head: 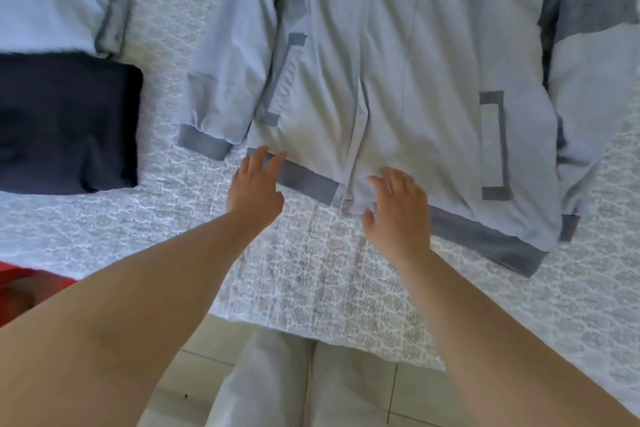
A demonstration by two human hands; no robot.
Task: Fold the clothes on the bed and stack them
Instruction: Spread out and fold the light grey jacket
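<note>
**Jacket laid flat on bed, both hands at its hem**

A pale blue jacket (398,62) with grey trim lies spread face-up on a bed (346,288) covered in a white patterned quilt, its front closed and its grey hem band nearest the person standing at the bed's edge. The left hand (256,184) reaches to the hem's left end, fingers (273,163) spread and straight, their tips touching the grey band just below the jacket's left sleeve cuff (204,146). The right hand (398,208) rests over the hem just right of the jacket's centre front, fingers loosely spread and gripping nothing; whether the palm presses the cloth cannot be told. Neither hand holds a fold of fabric.

The jacket's left sleeve lies alongside the body, its grey cuff just left of the hem corner. The right sleeve runs down the jacket's right side, partly out of frame. Two grey-edged pockets (495,146) show on the front, one on each side of the closure.

Well to the left of the jacket, a folded dark navy garment (69,121) lies on the quilt, and touching it on its far side is a folded pale blue garment (52,7) with a grey cuff showing. A strip of red cloth (20,281) shows at the frame's left edge, nearer than the navy piece. Below the jacket, past the bed's edge, the person's light trousers (270,374) stand over a pale tiled floor (415,388).
</note>
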